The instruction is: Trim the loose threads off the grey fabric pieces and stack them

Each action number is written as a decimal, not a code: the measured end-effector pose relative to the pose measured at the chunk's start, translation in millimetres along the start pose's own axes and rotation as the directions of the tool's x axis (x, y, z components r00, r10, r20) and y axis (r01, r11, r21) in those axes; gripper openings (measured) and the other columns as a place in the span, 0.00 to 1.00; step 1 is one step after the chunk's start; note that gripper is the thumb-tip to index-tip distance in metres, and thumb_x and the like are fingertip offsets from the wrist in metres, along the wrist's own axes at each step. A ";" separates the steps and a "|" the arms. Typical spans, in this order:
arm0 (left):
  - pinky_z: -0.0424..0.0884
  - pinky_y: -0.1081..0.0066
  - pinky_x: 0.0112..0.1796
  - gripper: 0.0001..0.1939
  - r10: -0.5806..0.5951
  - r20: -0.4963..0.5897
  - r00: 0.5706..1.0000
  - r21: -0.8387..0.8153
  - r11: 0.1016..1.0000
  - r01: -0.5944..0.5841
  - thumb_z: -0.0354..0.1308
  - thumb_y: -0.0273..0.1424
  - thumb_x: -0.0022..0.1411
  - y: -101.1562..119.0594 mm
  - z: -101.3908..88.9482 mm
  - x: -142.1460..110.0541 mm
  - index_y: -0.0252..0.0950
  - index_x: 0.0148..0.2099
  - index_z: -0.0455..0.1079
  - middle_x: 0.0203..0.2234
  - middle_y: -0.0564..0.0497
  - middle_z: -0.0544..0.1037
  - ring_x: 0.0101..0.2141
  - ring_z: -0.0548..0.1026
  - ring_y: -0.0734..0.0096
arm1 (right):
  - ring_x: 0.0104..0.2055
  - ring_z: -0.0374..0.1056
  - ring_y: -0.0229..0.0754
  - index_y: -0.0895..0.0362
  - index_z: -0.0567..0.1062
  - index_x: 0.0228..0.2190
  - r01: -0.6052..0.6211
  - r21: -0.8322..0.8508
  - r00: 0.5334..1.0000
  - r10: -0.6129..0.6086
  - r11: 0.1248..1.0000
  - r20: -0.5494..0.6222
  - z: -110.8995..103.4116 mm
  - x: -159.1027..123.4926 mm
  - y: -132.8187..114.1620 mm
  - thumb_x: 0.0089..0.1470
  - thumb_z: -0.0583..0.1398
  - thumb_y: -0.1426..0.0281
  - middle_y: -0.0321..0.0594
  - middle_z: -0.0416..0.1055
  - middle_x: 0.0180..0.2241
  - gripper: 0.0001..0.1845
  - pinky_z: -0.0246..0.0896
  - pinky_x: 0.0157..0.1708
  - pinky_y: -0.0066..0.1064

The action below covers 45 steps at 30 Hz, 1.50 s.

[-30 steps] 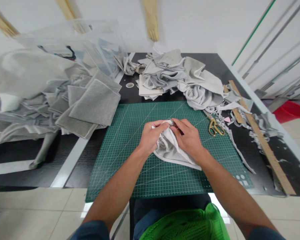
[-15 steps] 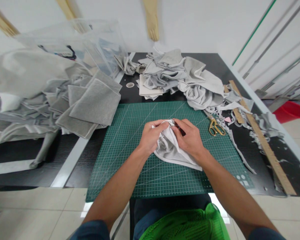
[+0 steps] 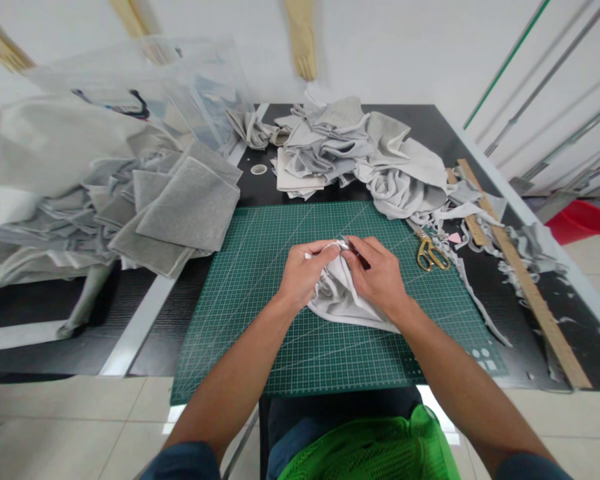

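Observation:
A bunched piece of light grey fabric (image 3: 341,297) lies on the green cutting mat (image 3: 260,280). My left hand (image 3: 303,273) is closed on the fabric's upper left edge. My right hand (image 3: 377,273) is closed over its upper right part, pinching a small dark tool (image 3: 359,255) at the fabric's top; what the tool is I cannot make out. The two hands almost touch at the top of the cloth.
Gold-handled scissors (image 3: 430,253) lie right of the mat, beside fabric scraps and a long wooden ruler (image 3: 523,273). Stacked grey fabric squares (image 3: 180,207) sit at left, a crumpled grey fabric pile (image 3: 360,157) behind the mat. A clear plastic bin (image 3: 145,87) stands far left, a red tub (image 3: 583,220) on the floor.
Both hands have stayed on the fabric, with small finger shifts at its top edge. The cloth's lower edge has drawn up slightly.

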<state>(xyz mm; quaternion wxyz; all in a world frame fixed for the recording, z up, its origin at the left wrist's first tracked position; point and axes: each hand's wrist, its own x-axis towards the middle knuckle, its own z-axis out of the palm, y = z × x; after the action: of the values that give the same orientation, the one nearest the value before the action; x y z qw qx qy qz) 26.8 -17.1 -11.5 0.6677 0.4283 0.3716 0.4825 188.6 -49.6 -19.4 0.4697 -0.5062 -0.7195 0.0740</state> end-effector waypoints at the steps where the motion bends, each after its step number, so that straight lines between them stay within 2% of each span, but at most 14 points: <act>1: 0.72 0.70 0.39 0.12 0.002 0.000 1.000 -0.002 1.000 -0.002 0.71 0.35 0.56 -0.3 -0.1 0.1 0.35 0.42 0.84 0.36 0.46 0.85 0.34 0.79 0.69 | 0.41 0.74 0.45 0.53 0.76 0.53 0.001 -0.001 1.000 -0.001 1.000 0.003 -0.1 0.0 -0.1 0.68 0.57 0.66 0.43 0.77 0.41 0.16 0.72 0.44 0.37; 10: 0.73 0.68 0.41 0.13 0.021 -0.010 1.000 0.016 1.000 -0.021 0.72 0.36 0.55 -0.3 0.9 -0.3 0.36 0.43 0.84 0.38 0.45 0.85 0.36 0.79 0.67 | 0.41 0.73 0.43 0.54 0.76 0.52 0.011 -0.005 1.000 -0.011 1.000 0.014 -1.5 1.3 -3.8 0.69 0.56 0.67 0.43 0.77 0.40 0.15 0.71 0.44 0.35; 25: 0.74 0.68 0.39 0.15 0.000 -0.009 1.000 0.032 1.000 0.000 0.72 0.38 0.55 1.7 1.1 -1.7 0.36 0.43 0.84 0.38 0.45 0.85 0.35 0.80 0.66 | 0.41 0.74 0.44 0.53 0.77 0.52 -0.017 -0.002 1.000 0.017 1.000 0.007 -1.2 0.8 -5.5 0.68 0.56 0.66 0.43 0.77 0.40 0.15 0.71 0.44 0.36; 30: 0.73 0.67 0.41 0.12 0.033 0.015 0.999 0.072 0.997 -0.034 0.70 0.37 0.57 0.3 0.6 -1.8 0.37 0.43 0.84 0.40 0.46 0.85 0.37 0.79 0.66 | 0.40 0.74 0.44 0.54 0.77 0.52 -0.017 0.005 1.000 0.017 1.000 0.000 -1.1 0.3 -5.6 0.68 0.57 0.67 0.43 0.77 0.40 0.15 0.71 0.43 0.35; 36: 0.73 0.66 0.45 0.11 0.119 -0.017 0.993 0.175 0.978 -0.114 0.69 0.37 0.59 -0.9 1.5 -3.4 0.38 0.43 0.84 0.40 0.47 0.85 0.41 0.80 0.63 | 0.40 0.73 0.44 0.53 0.77 0.52 -0.015 -0.001 1.000 0.015 1.000 0.012 -0.8 0.1 -3.9 0.68 0.56 0.66 0.43 0.77 0.40 0.15 0.71 0.43 0.36; 45: 0.74 0.63 0.47 0.11 0.148 -0.031 0.989 0.226 0.965 -0.137 0.68 0.37 0.60 0.0 1.8 -4.0 0.39 0.44 0.84 0.43 0.46 0.85 0.43 0.80 0.61 | 0.39 0.73 0.44 0.53 0.77 0.52 0.001 0.010 1.000 -0.001 1.000 0.014 -0.8 0.6 -3.7 0.69 0.55 0.66 0.43 0.76 0.38 0.15 0.71 0.42 0.36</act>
<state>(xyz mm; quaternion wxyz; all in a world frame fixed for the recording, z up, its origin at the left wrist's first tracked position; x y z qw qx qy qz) 27.4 -21.3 -10.4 0.5700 0.5145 0.4073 0.4945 186.7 -51.1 -16.5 0.4672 -0.5030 -0.7226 0.0806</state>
